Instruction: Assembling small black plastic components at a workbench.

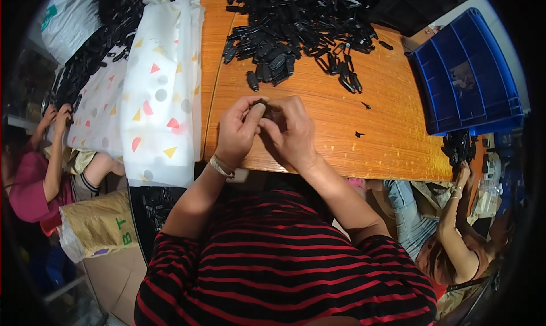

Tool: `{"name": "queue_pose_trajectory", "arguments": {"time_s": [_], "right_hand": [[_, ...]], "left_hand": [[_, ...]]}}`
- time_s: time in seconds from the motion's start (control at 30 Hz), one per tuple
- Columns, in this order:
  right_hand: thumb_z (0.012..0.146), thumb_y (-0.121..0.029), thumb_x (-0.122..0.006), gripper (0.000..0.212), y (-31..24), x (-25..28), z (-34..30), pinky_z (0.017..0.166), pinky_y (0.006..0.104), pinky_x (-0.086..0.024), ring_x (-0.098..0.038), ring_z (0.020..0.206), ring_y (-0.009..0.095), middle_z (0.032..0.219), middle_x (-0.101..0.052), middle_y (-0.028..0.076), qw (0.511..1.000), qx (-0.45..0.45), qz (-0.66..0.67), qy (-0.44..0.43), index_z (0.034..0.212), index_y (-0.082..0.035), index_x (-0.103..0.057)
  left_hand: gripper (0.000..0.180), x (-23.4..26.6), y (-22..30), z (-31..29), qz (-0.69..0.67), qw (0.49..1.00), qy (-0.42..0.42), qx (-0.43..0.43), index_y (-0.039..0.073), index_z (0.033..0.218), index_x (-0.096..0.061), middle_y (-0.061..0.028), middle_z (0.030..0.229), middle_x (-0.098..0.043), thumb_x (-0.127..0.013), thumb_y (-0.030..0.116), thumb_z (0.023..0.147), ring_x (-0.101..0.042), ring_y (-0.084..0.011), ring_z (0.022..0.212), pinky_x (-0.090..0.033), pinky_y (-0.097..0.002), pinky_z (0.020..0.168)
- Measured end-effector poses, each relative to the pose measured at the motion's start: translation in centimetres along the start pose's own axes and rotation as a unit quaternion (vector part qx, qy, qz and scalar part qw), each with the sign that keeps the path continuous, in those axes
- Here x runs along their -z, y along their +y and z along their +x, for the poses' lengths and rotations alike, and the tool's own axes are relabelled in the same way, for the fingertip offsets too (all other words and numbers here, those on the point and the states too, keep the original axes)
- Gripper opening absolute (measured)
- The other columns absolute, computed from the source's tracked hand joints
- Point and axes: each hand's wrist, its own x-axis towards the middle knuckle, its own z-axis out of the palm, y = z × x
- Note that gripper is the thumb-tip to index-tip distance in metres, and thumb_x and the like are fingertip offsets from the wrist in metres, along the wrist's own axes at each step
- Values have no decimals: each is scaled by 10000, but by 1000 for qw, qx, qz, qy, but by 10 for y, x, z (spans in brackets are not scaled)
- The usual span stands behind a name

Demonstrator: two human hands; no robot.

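Black and mostly hidden, a small part (261, 103) is pinched by the left hand (238, 128) over the wooden table (364, 149); the right hand (294, 131) curls beside it, its grip hard to tell; a heap of black pieces (301, 24) covers the table's far side

Green letters (123, 232) on a brown sack (91, 226), unreadable green marking (50, 12) on a white bag (74, 27)

L head cam, fisheye; faces dn, nr hands (238, 128) & table (341, 147).
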Motion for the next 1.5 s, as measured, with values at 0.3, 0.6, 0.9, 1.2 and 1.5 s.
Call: {"name": "queue_pose_trajectory", "arguments": {"time_s": [0.3,0.6,0.9,1.2,1.5], "right_hand": [[785,-172,-762,368,-1,-11,-10,601,359,-489,-611,669,310,759,-606,138,987,-100,121,-29,1036,-9,-548],[817,-197,-713,294,84,92,27,722,370,-529,-660,802,278,927,-651,156,964,-135,-230,-11,1032,-6,-653],[785,-127,-732,184,84,97,43,672,418,-530,-649,769,336,966,-652,135,927,-115,-336,-124,948,-52,-696],[801,-75,-718,148,66,67,29,632,409,-509,-633,735,349,850,-623,174,952,-65,-229,-190,907,16,-668],[859,-52,-626,223,41,68,21,605,442,-508,-651,676,375,756,-656,224,938,-73,-250,-228,1067,4,-567]], "left_hand": [[262,-6,3,3,-41,998,-49,11,11,894,-570,-10,785,-577,-473,222,1015,-517,-60,717,-435,-201,647],[130,22,16,44,55,993,6,107,24,963,-595,-35,801,-604,-601,150,936,-580,-93,699,-477,-248,666],[210,35,2,73,483,862,-31,-149,87,1041,-637,-117,817,-617,-670,175,854,-600,-251,737,-469,-337,663],[274,15,11,67,575,816,31,-60,61,773,-585,-97,795,-633,-716,302,780,-632,-302,732,-475,-414,598],[164,24,18,60,527,848,47,-28,62,840,-611,-129,871,-652,-687,200,795,-642,-323,773,-492,-432,636]]}}
